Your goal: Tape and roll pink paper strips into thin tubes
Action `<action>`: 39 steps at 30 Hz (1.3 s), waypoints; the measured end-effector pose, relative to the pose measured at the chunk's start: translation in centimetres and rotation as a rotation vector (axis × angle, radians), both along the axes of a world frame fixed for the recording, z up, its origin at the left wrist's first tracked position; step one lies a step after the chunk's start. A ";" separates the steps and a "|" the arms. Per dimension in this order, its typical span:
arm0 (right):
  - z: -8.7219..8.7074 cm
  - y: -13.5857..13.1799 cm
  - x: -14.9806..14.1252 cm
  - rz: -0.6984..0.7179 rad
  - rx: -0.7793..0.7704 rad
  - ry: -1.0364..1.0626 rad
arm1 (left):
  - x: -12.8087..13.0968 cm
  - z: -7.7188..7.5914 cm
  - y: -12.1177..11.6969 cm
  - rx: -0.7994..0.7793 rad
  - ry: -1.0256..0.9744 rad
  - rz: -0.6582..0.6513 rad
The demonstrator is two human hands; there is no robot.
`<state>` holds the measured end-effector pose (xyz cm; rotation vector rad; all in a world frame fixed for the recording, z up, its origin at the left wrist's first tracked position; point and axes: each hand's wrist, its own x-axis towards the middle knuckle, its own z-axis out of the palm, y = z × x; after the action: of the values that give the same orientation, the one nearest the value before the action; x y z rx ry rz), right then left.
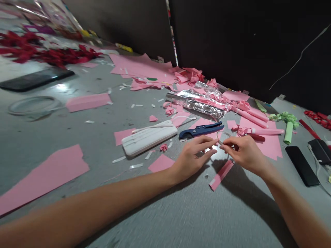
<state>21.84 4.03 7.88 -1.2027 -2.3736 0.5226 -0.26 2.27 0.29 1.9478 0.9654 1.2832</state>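
My left hand (193, 156) and my right hand (244, 151) meet over the grey table, fingertips pinched together on a thin pale wire or strip (220, 135) that loops up between them. Under the hands lies a folded pink paper strip (221, 175). Just beyond the fingers rests a blue hand tool (200, 130). A white flat case (148, 137) lies to the left of the tool.
Pink paper sheets and scraps (46, 174) litter the table, with crumpled foil (199, 101), rolled pink stems (254, 119) and a green roll (288, 132) behind. Dark phones (302, 165) lie at right, another (34, 80) at left near red flowers (55, 55). Dark panels stand behind.
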 end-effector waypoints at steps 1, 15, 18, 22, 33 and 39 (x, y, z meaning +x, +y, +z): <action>-0.2 -0.1 -0.2 -0.019 0.026 -0.008 | 0.0 -0.1 0.0 0.012 0.007 0.000; -2.9 -0.9 -1.1 0.007 0.267 -0.238 | 0.3 0.6 0.5 -0.327 -0.166 -0.074; -2.9 -0.9 -1.1 -0.005 0.268 -0.252 | 0.4 0.7 0.4 -0.318 -0.173 -0.065; -2.5 -1.0 -1.2 -0.013 0.216 -0.173 | 0.4 0.7 0.3 -0.278 -0.169 -0.010; -2.7 -1.2 -1.3 -0.037 0.227 -0.228 | 0.2 0.7 -0.2 -0.029 -0.123 0.031; -2.9 -1.5 -1.5 -0.018 0.313 -0.306 | 0.4 0.6 0.0 -0.265 -0.306 -0.026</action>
<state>20.32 2.58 4.95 -1.2257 -2.5675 -0.0481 0.14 2.22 0.93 1.5073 0.9000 1.3173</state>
